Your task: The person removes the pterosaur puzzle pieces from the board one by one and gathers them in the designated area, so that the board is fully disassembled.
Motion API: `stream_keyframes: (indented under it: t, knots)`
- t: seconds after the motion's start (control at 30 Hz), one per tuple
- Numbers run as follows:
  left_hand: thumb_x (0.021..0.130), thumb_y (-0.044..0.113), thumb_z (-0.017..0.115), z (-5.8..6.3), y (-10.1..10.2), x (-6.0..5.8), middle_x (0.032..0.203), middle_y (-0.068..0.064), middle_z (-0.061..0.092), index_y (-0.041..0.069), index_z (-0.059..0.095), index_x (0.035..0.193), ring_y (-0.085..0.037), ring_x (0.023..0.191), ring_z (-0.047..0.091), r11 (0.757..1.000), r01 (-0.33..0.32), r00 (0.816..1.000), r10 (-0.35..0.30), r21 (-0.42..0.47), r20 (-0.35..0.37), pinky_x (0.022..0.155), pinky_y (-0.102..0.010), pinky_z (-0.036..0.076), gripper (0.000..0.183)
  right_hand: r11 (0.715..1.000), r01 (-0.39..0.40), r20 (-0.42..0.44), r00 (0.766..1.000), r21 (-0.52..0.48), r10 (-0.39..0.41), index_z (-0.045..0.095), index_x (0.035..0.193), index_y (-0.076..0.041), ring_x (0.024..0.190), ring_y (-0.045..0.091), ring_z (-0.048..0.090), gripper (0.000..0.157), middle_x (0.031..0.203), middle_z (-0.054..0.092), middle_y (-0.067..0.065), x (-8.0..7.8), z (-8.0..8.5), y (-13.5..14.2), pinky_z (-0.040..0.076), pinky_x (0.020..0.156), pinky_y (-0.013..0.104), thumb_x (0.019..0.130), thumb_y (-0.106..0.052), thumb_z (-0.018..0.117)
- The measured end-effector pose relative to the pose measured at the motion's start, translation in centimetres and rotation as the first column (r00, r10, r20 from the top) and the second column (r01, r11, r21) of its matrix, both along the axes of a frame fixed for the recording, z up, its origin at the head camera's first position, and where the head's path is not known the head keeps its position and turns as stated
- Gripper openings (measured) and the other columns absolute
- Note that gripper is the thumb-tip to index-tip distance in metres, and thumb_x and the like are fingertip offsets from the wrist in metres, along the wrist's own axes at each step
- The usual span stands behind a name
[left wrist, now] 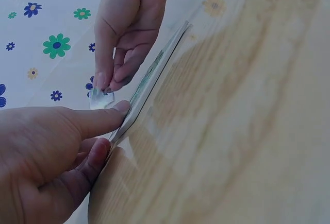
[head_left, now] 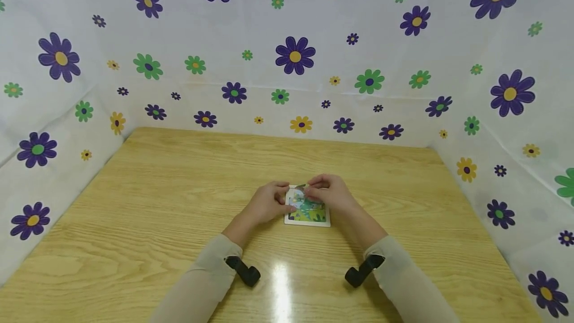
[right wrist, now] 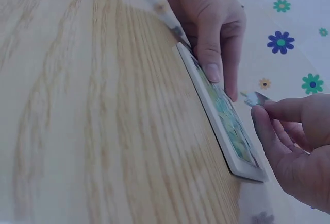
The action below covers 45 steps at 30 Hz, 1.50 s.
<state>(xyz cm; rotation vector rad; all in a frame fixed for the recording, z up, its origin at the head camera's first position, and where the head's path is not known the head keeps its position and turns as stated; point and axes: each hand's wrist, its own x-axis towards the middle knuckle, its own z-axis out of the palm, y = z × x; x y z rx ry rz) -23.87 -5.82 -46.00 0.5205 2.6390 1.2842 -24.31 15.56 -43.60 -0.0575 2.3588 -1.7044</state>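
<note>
A small jigsaw puzzle board (head_left: 307,223) with a white border and a green, yellow and blue picture lies on the wooden table. My left hand (head_left: 267,202) grips its left edge, thumb (left wrist: 105,119) on the picture and a finger at the rim. In my right hand (head_left: 334,194), thumb and index finger pinch a small puzzle piece (right wrist: 251,98). This piece is held above the far part of the board, tilted, its face partly covered by the fingertips. The right wrist view shows the board's near border (right wrist: 214,118) from the side.
The wooden table (head_left: 179,178) has a light grain and a bright reflection near its front. White cloth walls (head_left: 251,24) with printed flowers enclose it at the back and both sides. Black straps (head_left: 244,270) sit at both wrists over beige sleeves (head_left: 202,275).
</note>
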Motion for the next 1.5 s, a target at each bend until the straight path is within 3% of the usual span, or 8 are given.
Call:
stream_keyframes:
  t: [0.2,0.4,0.67,0.9,1.03,1.13,1.33,1.5]
  knots:
    - [0.082,0.024,0.084,0.1,0.0,0.0,0.109,-0.006,0.069,0.002,0.056,0.141,-0.010,0.080,0.056,1.000,-0.004,1.000,0.004,0.005,0.012,0.072,-0.025,0.047,0.069,0.997,0.061,0.066,0.996,-0.037,-0.059,0.058,0.134,-0.001,0.083,0.012,0.068,0.035,0.109,0.061,0.017,0.2,0.1,2.2,0.058,0.078,0.023,0.100,-0.007,0.060]
    - [0.082,0.023,0.084,0.3,-0.2,0.0,0.107,-0.005,0.069,0.004,0.056,0.141,-0.010,0.079,0.056,1.000,-0.025,0.999,0.025,0.010,0.030,0.072,-0.025,0.048,0.069,0.976,0.172,0.133,0.979,-0.135,-0.154,0.053,0.132,0.008,0.079,0.008,0.068,0.036,0.107,0.061,0.013,0.1,-0.5,4.0,0.057,0.075,0.020,0.099,-0.006,0.060]
    - [0.082,0.023,0.084,0.0,-0.7,0.0,0.100,-0.004,0.067,0.003,0.054,0.143,-0.012,0.079,0.055,1.000,-0.018,0.999,0.018,0.022,0.043,0.072,-0.026,0.047,0.070,0.949,0.246,0.111,0.967,-0.196,-0.228,0.053,0.125,0.015,0.074,0.007,0.068,0.032,0.098,0.062,0.009,0.1,-1.8,4.6,0.057,0.073,0.019,0.098,0.000,0.060]
    - [0.083,0.023,0.084,-0.1,-0.6,0.1,0.098,-0.004,0.066,0.002,0.055,0.142,-0.011,0.079,0.055,0.999,0.000,0.999,-0.001,0.034,0.034,0.072,-0.026,0.048,0.070,0.946,0.321,0.025,0.947,-0.040,-0.320,0.061,0.122,0.010,0.070,0.006,0.066,0.035,0.095,0.058,0.010,0.5,-2.2,4.6,0.057,0.069,0.020,0.091,-0.003,0.071]
    - [0.082,0.023,0.084,-0.2,-0.4,0.1,0.098,-0.003,0.065,0.004,0.055,0.143,-0.012,0.079,0.055,0.999,-0.003,0.999,0.002,0.038,0.048,0.073,-0.026,0.048,0.070,0.936,0.335,-0.047,0.942,0.111,-0.332,0.065,0.117,0.007,0.067,0.004,0.064,0.035,0.096,0.061,0.011,0.8,-2.0,4.4,0.056,0.065,0.019,0.088,-0.009,0.076]
    - [0.082,0.023,0.084,-0.3,-0.3,0.2,0.102,-0.004,0.065,0.004,0.055,0.142,-0.011,0.080,0.055,0.999,0.005,0.999,-0.007,0.039,0.049,0.073,-0.026,0.048,0.069,0.926,0.340,-0.064,0.940,0.164,-0.334,0.066,0.114,0.007,0.065,0.004,0.065,0.032,0.097,0.064,0.014,1.0,-1.7,4.5,0.055,0.063,0.019,0.089,-0.009,0.075]
    - [0.082,0.024,0.084,-0.4,-0.2,0.1,0.098,-0.003,0.064,0.003,0.055,0.142,-0.012,0.079,0.054,0.999,0.011,0.999,-0.013,0.039,0.041,0.071,-0.025,0.047,0.069,0.931,0.337,-0.054,0.941,0.141,-0.333,0.067,0.113,0.007,0.066,0.005,0.066,0.030,0.096,0.068,0.014,1.1,-1.7,4.7,0.055,0.063,0.019,0.089,-0.009,0.075]
    - [0.083,0.023,0.084,-0.2,-0.2,0.0,0.093,-0.003,0.062,0.001,0.054,0.142,-0.012,0.078,0.052,0.999,0.015,0.999,-0.016,0.039,0.030,0.069,-0.025,0.045,0.070,0.938,0.344,-0.037,0.939,0.050,-0.342,0.067,0.115,0.007,0.069,0.006,0.066,0.030,0.096,0.068,0.013,0.8,-1.9,4.9,0.056,0.067,0.019,0.090,-0.008,0.073]
